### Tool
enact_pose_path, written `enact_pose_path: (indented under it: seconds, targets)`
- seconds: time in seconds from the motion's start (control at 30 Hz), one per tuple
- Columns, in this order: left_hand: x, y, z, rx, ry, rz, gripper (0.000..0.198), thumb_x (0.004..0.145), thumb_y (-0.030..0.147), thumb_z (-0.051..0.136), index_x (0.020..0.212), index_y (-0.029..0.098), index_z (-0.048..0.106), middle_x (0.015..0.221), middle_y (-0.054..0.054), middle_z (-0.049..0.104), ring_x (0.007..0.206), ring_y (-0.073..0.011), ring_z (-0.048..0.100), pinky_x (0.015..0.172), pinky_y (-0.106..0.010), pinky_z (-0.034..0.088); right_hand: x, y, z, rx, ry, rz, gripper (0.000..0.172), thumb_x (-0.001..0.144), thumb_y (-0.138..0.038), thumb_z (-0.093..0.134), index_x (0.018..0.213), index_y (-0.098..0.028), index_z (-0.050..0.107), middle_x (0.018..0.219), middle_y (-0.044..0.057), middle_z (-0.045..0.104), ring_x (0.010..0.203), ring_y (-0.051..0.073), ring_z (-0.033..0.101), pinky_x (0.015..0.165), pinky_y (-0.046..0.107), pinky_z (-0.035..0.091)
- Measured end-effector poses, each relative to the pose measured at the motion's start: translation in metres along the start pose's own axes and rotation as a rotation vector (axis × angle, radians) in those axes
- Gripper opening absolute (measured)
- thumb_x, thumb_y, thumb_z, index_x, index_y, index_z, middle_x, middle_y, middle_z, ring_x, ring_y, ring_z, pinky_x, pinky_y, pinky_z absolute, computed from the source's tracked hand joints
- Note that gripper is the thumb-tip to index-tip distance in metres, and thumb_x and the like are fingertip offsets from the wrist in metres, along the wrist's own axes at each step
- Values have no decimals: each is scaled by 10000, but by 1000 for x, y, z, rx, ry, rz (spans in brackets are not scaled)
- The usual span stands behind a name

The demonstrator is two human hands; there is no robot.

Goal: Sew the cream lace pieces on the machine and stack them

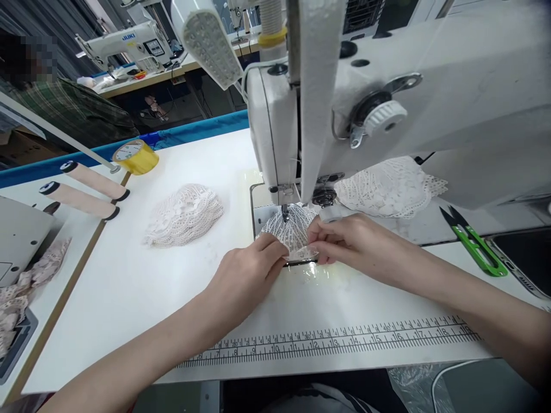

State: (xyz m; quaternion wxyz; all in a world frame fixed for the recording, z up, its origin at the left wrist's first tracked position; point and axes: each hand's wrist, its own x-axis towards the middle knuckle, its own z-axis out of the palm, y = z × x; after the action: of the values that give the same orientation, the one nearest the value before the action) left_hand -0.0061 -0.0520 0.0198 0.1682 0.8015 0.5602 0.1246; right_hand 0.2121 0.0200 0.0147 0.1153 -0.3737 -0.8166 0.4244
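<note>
A piece of white lace lies under the needle and presser foot of a white sewing machine. My left hand grips the near left edge of this lace, its fingers curled and pressed together. At the lace's right edge, my right hand pinches the fabric between thumb and fingers. Left of the machine rests a stack of lace pieces. More white lace is piled to the right, behind my right forearm.
Green thread snips lie at the right beside a dark phone. Two thread cones and a yellow tape roll are at the left. A printed ruler runs along the front edge. A person in a plaid shirt is behind.
</note>
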Motion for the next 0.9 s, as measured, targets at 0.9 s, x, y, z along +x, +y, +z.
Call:
enact_pose_path:
  seconds: [0.9]
  targets:
    - [26, -29, -8, -195, -76, 170, 380, 946, 252, 468, 603, 170, 610, 766, -23, 532, 626, -106, 500, 576, -258, 421, 8, 2, 22, -484, 432, -333, 278, 932, -193, 476, 1016, -222, 739, 704, -12, 696, 518, 101, 538, 477, 245, 302]
